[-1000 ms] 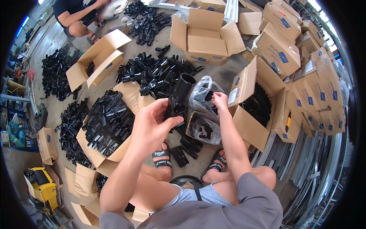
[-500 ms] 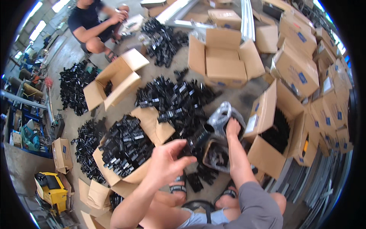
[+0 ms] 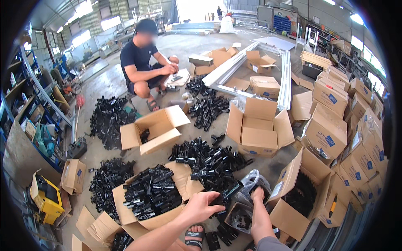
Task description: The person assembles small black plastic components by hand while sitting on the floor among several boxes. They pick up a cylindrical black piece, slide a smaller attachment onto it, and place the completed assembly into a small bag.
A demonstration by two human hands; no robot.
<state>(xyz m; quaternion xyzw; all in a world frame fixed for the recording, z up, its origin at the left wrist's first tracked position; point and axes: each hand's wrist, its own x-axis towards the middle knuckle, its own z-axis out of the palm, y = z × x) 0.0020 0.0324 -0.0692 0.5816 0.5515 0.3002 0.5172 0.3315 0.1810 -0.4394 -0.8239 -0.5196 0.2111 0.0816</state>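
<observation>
My left hand (image 3: 204,207) hovers over the black parts in front of me, its thumb and fingers apart with nothing between them. Just beyond its fingertips, a black tubular part (image 3: 233,190) leans against the clear plastic bag (image 3: 248,180). My right hand (image 3: 257,194) is down at the mouth of that bag, fingers curled; a dark bit shows at the fingertips, too small to name. Beside my right wrist is a tub (image 3: 230,214) with small dark pieces inside. A heap of black plastic parts (image 3: 209,163) lies beyond my left hand.
An open carton (image 3: 289,216) of black parts stands at my right, and a flattened carton (image 3: 121,203) piled with them at my left. Ahead stand more open cartons (image 3: 257,140). A person (image 3: 140,62) squats at the far left. Stacked cartons (image 3: 326,125) line the right side.
The view has tilted up, bringing more of the workshop in. My left hand stays spread near the tubular part. My right hand remains at the bag, with a dark bit now showing at its fingertips.
</observation>
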